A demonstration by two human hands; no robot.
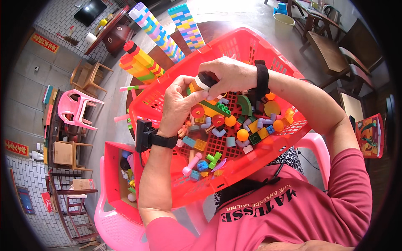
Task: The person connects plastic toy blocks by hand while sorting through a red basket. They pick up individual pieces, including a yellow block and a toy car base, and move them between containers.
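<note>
Over a large red plastic basket [142, 98], both my hands meet around a short stack of building blocks [197, 85], with black, white, orange and green showing. My left hand [173, 100] pinches the stack's lower left part between thumb and fingers. From the upper right, my right hand [234, 75] closes over its black end. Loose toy pieces lie beneath in the basket, among them a green strip block [222, 108], an orange ball [242, 134], a green arch block [244, 105] and a pink peg piece [192, 164].
Beyond the basket, tall block towers stand on a round brown table: a pastel tower [157, 33], a second one [186, 27] and a red-yellow one [144, 62]. At left, a red box [119, 167] with toys rests on a pink chair [115, 228]. A pail [284, 24] stands far right.
</note>
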